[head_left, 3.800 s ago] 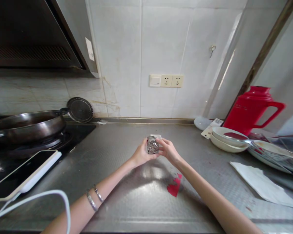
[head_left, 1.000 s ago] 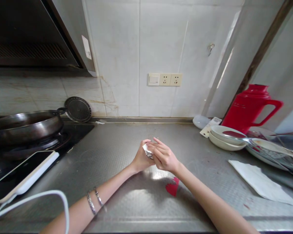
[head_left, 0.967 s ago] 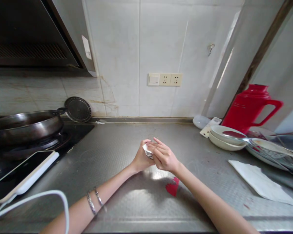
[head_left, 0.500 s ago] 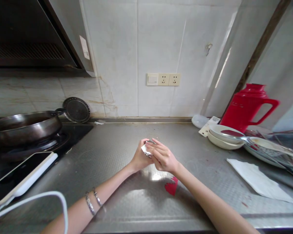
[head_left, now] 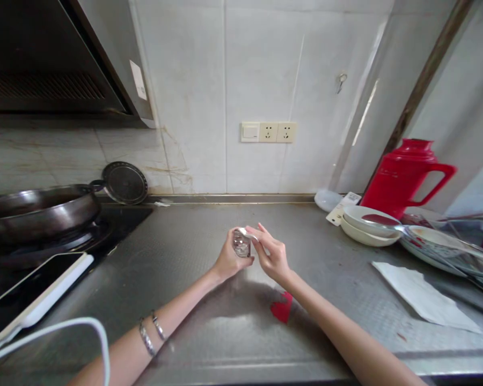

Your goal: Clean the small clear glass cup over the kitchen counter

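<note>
Item: small foil-wrapped packet (head_left: 241, 244), held above the middle of the steel counter (head_left: 185, 257). Left hand (head_left: 227, 258) fingers curled around it; right hand (head_left: 272, 255) pinching its white top flap. Risk: foil could tear, or packet slip onto counter.

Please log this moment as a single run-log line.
left hand: holds foil packet | right hand: pinches packet's white top edge | packet: above counter | red scrap: on counter beneath the wrists
</note>
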`<state>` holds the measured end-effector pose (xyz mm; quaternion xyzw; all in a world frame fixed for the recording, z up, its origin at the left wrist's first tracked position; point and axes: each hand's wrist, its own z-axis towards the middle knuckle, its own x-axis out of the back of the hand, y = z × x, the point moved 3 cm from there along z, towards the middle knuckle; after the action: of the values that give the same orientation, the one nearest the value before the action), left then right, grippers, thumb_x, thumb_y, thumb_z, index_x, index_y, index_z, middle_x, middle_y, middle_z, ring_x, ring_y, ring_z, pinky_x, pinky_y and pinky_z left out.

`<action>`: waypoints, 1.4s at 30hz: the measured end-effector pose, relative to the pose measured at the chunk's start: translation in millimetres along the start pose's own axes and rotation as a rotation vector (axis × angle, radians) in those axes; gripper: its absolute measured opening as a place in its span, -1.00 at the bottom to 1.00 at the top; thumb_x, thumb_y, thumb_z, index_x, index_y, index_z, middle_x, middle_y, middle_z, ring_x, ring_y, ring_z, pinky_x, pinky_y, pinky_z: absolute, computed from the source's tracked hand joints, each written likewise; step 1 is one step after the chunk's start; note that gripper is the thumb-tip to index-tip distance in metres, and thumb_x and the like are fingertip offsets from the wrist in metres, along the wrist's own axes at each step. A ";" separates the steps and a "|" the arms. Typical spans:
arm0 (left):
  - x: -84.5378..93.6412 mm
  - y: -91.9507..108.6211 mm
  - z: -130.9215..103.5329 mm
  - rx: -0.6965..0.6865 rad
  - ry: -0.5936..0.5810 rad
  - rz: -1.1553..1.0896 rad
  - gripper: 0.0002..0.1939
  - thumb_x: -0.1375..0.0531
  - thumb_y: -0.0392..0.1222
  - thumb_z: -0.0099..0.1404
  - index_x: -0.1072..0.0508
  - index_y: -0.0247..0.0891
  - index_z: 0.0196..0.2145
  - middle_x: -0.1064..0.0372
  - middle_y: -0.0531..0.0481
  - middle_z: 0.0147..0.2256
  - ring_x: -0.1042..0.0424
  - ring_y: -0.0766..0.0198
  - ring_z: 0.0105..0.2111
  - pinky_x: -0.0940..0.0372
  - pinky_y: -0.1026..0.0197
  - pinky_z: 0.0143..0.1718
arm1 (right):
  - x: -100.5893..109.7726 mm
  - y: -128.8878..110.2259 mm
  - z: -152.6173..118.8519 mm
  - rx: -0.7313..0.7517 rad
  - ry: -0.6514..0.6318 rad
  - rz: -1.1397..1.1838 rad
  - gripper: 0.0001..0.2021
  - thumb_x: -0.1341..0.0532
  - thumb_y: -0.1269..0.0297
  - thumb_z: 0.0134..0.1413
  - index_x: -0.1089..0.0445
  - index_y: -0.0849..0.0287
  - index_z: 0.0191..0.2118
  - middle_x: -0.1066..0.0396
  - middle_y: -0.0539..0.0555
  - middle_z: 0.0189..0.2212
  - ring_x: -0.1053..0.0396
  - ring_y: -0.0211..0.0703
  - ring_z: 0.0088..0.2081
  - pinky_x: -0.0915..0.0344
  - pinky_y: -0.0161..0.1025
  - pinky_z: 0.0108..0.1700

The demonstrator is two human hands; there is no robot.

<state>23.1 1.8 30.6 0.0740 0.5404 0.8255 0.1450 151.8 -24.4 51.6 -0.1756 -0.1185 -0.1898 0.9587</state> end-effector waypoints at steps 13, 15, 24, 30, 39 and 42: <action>-4.8 -3.5 -1.3 -0.023 -0.008 0.015 -0.32 -0.39 -0.27 -0.12 -0.22 -0.29 -0.04 -0.37 -0.12 -0.12 -0.40 0.18 -0.17 -0.28 0.16 -0.10 | 6.6 10.4 0.3 0.102 -0.045 -0.125 -0.64 -0.04 0.50 0.20 -0.34 0.10 0.06 -0.49 0.16 -0.09 -0.43 -0.06 0.00 -0.16 0.16 0.22; -3.9 -0.6 -0.2 -0.029 0.006 0.038 -0.34 -0.40 -0.25 -0.11 -0.24 -0.29 -0.06 -0.37 -0.13 -0.11 -0.40 0.17 -0.15 -0.28 0.14 -0.08 | 8.3 4.6 1.4 0.168 -0.081 -0.143 -0.61 -0.03 0.53 0.18 -0.30 0.12 0.09 -0.48 0.17 -0.07 -0.40 -0.06 0.04 -0.15 0.17 0.22; -3.4 3.6 -3.9 -0.007 -0.025 0.086 -0.34 -0.39 -0.22 -0.09 -0.24 -0.31 -0.03 -0.41 -0.11 -0.16 -0.43 0.20 -0.21 -0.31 0.18 -0.16 | 10.4 5.8 6.0 0.057 -0.005 -0.095 -0.72 -0.06 0.49 0.19 -0.42 0.12 -0.08 -0.54 0.11 -0.18 -0.50 -0.08 -0.12 -0.23 0.14 0.18; -0.2 3.1 0.2 -0.031 0.023 0.138 -0.37 -0.40 -0.20 -0.10 -0.27 -0.30 -0.07 -0.41 -0.11 -0.15 -0.43 0.19 -0.18 -0.30 0.18 -0.12 | 7.8 -2.6 5.1 0.050 -0.003 -0.069 -0.69 -0.06 0.48 0.20 -0.39 0.10 -0.01 -0.51 0.13 -0.13 -0.47 -0.07 -0.07 -0.24 0.15 0.17; -3.3 9.9 -4.1 0.009 0.003 0.162 -0.40 -0.39 -0.19 -0.09 -0.28 -0.30 -0.09 -0.40 0.01 -0.30 -0.40 0.29 -0.34 -0.29 0.27 -0.29 | 11.4 12.7 5.7 -0.017 0.031 -0.080 -0.74 -0.07 0.42 0.22 -0.46 0.09 -0.11 -0.55 0.03 -0.20 -0.53 -0.10 -0.19 -0.30 0.08 0.15; -0.9 6.9 -3.3 0.040 0.008 0.186 -0.43 -0.38 -0.16 -0.06 -0.30 -0.31 -0.10 -0.42 -0.01 -0.30 -0.41 0.28 -0.34 -0.29 0.26 -0.30 | 7.9 14.7 4.1 -0.082 0.047 -0.089 -0.75 -0.07 0.38 0.23 -0.48 0.09 -0.14 -0.56 0.01 -0.26 -0.54 -0.11 -0.23 -0.34 0.06 0.13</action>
<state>21.9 -3.8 35.6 0.1235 0.5482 0.8247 0.0642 164.2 -12.7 53.3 -0.2049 -0.0960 -0.2408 0.9438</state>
